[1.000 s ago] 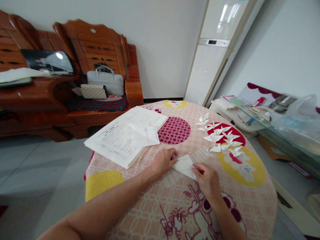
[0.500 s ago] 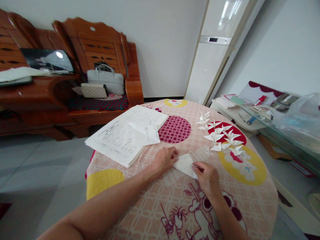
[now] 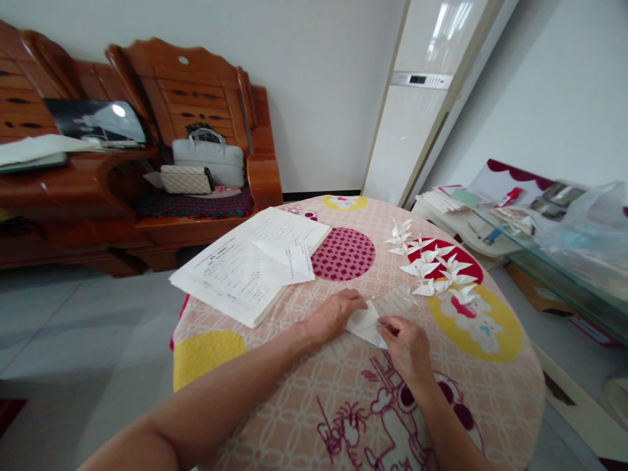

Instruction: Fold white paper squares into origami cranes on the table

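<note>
A small piece of white paper [image 3: 364,324], folded into a pointed shape, lies on the tablecloth between my hands. My left hand [image 3: 339,312] covers its left end, with the fingers closed together and pressing along the upper edge. Its thumb is hidden. At the right corner, my right hand [image 3: 403,340] pinches the paper between thumb and fingers. Several white folded paper cranes [image 3: 438,268] stand beyond my right hand. To the far left rests a stack of printed sheets [image 3: 230,268], with a loose folded sheet [image 3: 287,261] on top.
A patterned pink cloth [image 3: 294,405] covers the round table. On the right, a glass-topped side table [image 3: 544,261] holds papers and a clear plastic bag [image 3: 593,219]. Behind stand a wooden bench [image 3: 196,78] with bags on it and a tall white air conditioner [image 3: 407,124].
My left hand has slid right and slightly up along the paper, covering more of it. My right hand stays at the right corner with its pinch.
</note>
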Available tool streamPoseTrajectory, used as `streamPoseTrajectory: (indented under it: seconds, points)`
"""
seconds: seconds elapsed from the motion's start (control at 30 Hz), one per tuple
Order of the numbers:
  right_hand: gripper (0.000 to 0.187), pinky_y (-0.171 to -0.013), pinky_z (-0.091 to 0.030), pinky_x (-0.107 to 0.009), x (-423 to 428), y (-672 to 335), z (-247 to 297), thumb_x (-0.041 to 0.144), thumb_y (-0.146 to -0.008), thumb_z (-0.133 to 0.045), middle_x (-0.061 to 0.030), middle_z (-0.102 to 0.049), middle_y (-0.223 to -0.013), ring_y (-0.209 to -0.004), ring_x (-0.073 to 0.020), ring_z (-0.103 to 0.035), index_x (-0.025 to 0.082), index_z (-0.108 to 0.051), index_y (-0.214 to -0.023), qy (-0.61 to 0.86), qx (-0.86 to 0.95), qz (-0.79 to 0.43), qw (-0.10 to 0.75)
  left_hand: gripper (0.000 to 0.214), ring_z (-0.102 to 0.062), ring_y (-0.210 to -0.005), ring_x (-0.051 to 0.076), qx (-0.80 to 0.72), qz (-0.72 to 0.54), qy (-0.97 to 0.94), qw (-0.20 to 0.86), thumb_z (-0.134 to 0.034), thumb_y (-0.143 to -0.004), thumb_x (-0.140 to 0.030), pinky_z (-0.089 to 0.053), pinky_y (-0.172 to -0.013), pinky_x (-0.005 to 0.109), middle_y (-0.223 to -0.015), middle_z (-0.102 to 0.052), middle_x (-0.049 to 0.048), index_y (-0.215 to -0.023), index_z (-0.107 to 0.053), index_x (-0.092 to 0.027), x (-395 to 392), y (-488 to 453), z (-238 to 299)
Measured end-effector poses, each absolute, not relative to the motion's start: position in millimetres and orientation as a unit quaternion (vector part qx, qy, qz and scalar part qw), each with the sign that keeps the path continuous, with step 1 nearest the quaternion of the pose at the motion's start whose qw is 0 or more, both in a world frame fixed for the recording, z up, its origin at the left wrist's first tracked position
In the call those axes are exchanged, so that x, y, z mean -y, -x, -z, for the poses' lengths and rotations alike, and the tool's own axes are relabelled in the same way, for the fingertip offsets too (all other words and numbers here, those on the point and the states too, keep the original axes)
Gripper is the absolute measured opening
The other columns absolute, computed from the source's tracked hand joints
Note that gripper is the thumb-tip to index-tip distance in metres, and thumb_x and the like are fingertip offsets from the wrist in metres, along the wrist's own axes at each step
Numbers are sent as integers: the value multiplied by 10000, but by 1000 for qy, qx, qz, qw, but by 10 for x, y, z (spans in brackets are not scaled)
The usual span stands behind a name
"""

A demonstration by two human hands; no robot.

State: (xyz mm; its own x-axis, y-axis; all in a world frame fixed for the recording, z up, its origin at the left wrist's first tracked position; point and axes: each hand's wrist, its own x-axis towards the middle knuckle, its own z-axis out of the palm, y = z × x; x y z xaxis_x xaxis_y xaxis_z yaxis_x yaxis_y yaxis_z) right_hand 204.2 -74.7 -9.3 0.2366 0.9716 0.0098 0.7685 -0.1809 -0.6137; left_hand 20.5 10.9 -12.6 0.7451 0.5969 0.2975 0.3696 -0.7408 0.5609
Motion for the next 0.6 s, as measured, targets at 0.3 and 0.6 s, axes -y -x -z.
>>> streamPoseTrajectory:
  seconds: [0.3,0.6]
  points:
    - [323,-701,-463,-313,750,-2062,68,314,-785,-555,-92,-745,-846,-793,-241,-677,154,-745,-993,744,579,-209,259,268,-573,-1100,215,-231,-170,-941,182,-507,-915,-213,-455,-956,319,-1215,-628,73,-1136,-658,-205,-37,-205,105]
    - [353,-589,-467,-282,887,-2401,90,284,-657,-594,-51,-714,-667,-612,-208,-650,136,-746,-938,742,561,-242,276,340,-542,-1121,233,-242,-151,-949,138,-563,-889,-273,-469,-965,352,-1260,-576,79,-1224,-609,-241,41,-212,72]
